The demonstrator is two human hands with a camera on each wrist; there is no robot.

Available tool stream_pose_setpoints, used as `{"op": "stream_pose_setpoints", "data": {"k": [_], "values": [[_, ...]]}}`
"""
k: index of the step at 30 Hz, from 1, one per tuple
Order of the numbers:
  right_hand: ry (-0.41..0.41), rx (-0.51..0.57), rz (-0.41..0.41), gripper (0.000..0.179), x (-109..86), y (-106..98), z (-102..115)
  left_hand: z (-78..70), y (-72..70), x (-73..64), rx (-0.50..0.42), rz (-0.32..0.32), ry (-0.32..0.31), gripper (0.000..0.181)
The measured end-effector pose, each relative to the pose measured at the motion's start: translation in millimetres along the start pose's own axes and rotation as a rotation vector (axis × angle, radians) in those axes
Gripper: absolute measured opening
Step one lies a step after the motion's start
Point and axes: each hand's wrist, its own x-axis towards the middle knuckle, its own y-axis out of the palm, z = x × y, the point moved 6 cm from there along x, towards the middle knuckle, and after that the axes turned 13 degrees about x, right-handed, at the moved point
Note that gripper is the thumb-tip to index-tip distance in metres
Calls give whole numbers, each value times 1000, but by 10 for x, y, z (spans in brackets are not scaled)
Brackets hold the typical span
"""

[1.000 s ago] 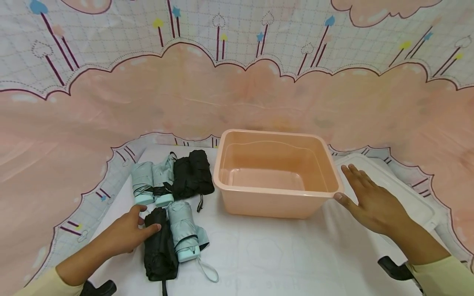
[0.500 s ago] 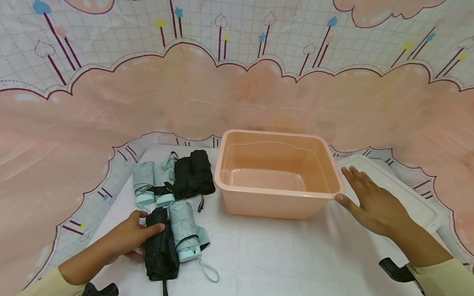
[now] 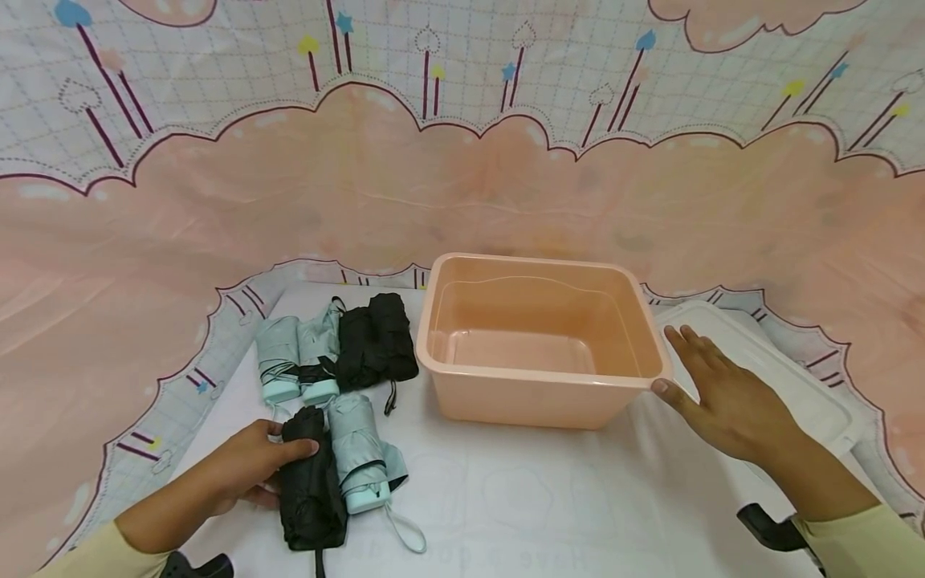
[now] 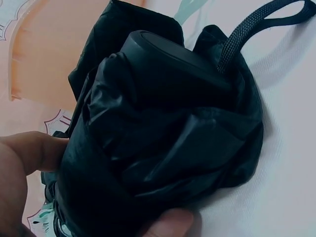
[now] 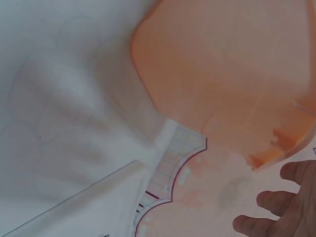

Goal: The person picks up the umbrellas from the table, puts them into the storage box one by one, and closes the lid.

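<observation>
My left hand grips a folded black umbrella lying on the white surface at the front left, thumb over its top and other fingers along its left side. In the left wrist view, a thumb and a fingertip show on either side of the black umbrella, whose handle end carries a strap loop. A light blue folded umbrella lies right beside it. My right hand is held with fingers straight at the right corner of a peach plastic bin; its fingertips also show in the right wrist view.
Behind the gripped umbrella lie two more light blue umbrellas and another black one, side by side. A white lid lies to the right of the bin, partly under my right hand. Patterned peach cloth rises behind everything.
My left hand has slid slightly down along the black umbrella, its index finger drawing back and its other fingers closing in at the left side. My right hand and the bin have stayed put.
</observation>
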Motion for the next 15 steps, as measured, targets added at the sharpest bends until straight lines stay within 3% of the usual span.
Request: {"op": "stream_pose_setpoints", "data": {"k": [15], "values": [[0, 4, 13, 79, 12, 20, -8, 35, 33, 50, -73, 4, 4, 88]]}}
